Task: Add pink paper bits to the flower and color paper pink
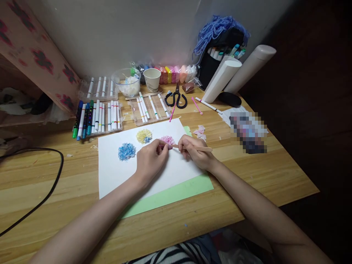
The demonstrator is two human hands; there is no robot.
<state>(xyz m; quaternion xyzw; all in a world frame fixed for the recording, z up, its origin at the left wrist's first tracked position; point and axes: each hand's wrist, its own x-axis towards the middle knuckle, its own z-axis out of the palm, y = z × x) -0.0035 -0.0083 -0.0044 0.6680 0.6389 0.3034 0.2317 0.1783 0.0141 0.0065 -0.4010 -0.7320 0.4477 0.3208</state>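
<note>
Wood-grained, the surface [79,176] lies under smooth white paper [114,181]. The right hand [198,156] pinches a flat stick [205,149]; the left hand [150,157] curls at a crumbly pink tuft [167,139], grip unclear.

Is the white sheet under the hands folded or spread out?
Spread out: the white sheet lies flat over a green sheet, and no fold shows in its visible part.

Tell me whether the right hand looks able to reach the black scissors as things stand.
Probably yes: nothing tall stands between the right hand and the black scissors, though the hand holds a wooden stick it may need to put down.
</note>
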